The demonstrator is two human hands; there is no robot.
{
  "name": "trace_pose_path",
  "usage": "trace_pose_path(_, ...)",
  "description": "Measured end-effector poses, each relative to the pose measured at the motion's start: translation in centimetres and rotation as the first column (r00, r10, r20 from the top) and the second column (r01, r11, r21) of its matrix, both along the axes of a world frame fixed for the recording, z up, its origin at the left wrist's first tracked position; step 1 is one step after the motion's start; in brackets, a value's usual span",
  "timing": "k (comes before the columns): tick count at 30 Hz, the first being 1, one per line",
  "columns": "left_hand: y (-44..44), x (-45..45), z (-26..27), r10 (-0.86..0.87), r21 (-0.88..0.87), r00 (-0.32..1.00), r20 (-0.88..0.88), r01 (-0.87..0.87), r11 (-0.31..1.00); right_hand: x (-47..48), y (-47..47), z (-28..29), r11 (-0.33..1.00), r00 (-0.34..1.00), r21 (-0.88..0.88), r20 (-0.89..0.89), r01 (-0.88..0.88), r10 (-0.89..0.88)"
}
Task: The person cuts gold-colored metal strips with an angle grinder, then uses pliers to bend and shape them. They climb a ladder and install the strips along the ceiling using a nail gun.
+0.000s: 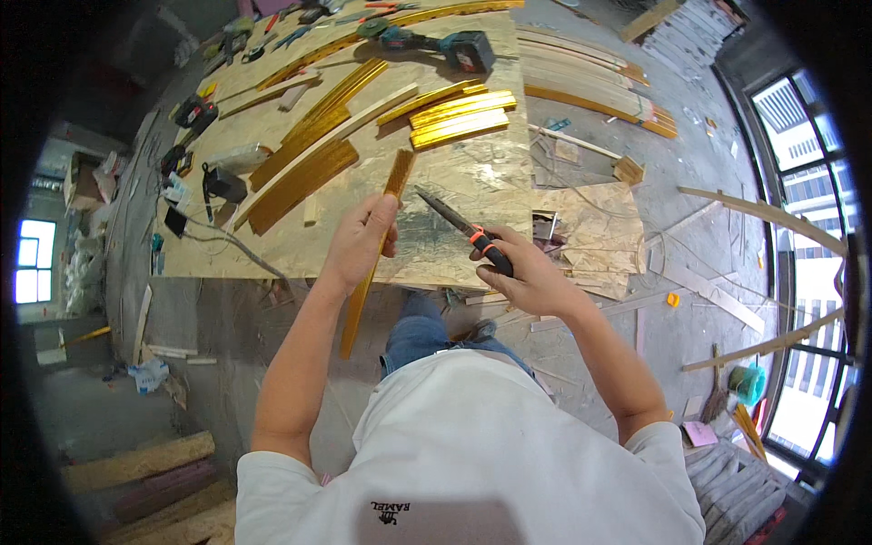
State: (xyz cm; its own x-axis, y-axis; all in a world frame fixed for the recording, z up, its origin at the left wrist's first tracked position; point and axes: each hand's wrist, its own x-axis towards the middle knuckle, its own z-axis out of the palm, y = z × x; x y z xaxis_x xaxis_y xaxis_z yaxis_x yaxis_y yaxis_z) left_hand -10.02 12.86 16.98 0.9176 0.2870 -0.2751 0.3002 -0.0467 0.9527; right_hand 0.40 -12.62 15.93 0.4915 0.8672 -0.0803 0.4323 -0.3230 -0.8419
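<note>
My left hand [368, 235] is closed around a narrow gold strip [400, 170], which slants from above the workbench down past its near edge. In my right hand [521, 269] is a hand tool with a black and orange handle [492, 248] and a long dark tapering blade or file, its tip pointing up and left toward the strip without touching it. Shiny gold moulding pieces [463, 119] lie just beyond my hands on the board top. More gold strips [303, 184] rest to the left beside a pale wooden batten [327, 153].
On the OSB workbench top [436, 266] lie a cordless angle grinder [436, 48], another cordless tool [194, 116], a black charger [225, 184] and a grey cable [238, 245]. Bundled strips [586, 75] lie right of it. Offcuts and a broom [717, 395] are on the floor side.
</note>
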Motion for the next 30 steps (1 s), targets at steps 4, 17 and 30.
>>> trace_pose_path(4,-1.5,0.9,-0.3,-0.031,-0.063,0.999,0.041,0.033,0.997,0.0,-0.9,0.7,0.999,0.998,0.014,0.050,0.046,-0.046)
trace_pose_path(17,4.3,2.4,-1.1,-0.212,0.105,0.974,-0.081,0.219,0.970,-1.0,3.8,2.4,0.995,0.996,-0.090,0.079,0.049,-0.042)
trace_pose_path(30,8.3,2.5,-2.9,-0.257,0.110,0.954,-0.155,0.275,0.955,-2.6,7.8,0.9,0.965,0.992,-0.240,-0.039,0.107,-0.119)
